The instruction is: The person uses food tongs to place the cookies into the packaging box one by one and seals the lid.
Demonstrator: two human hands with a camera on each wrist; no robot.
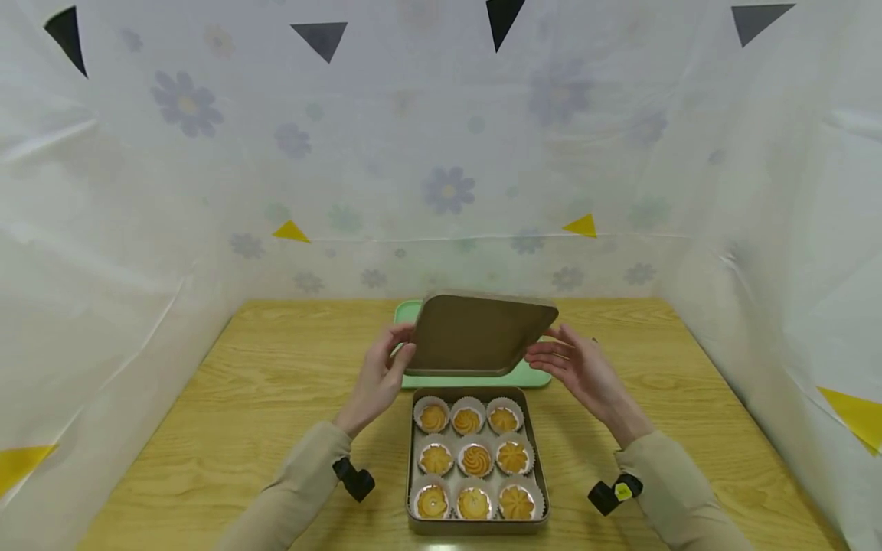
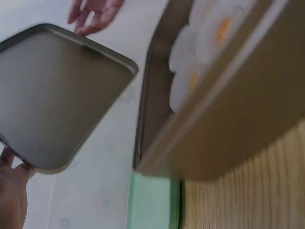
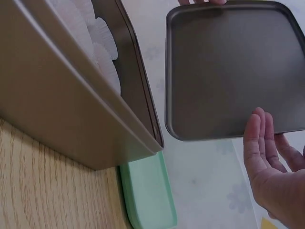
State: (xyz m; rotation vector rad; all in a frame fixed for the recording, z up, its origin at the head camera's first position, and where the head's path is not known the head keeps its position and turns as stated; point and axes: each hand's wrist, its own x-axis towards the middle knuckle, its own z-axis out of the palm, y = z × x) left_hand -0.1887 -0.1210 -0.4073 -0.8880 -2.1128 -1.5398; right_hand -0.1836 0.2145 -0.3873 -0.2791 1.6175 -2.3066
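A brown metal lid (image 1: 478, 333) (image 2: 52, 95) (image 3: 233, 67) hangs tilted in the air behind an open brown tin (image 1: 475, 524) (image 2: 228, 109) (image 3: 57, 95). The tin holds several swirled cookies (image 1: 475, 459) in white paper cups. My left hand (image 1: 386, 367) (image 2: 9, 186) pinches the lid's left edge between thumb and fingers. My right hand (image 1: 575, 363) (image 3: 271, 167) has its straight fingers against the lid's right edge. The lid's hollow underside faces both wrist views.
A mint-green tray (image 1: 534, 376) (image 2: 152, 200) (image 3: 147, 195) lies flat on the wooden table (image 1: 276, 398) under the lid, just behind the tin. Flowered plastic sheeting walls the table on three sides. Bare wood lies left and right of the tin.
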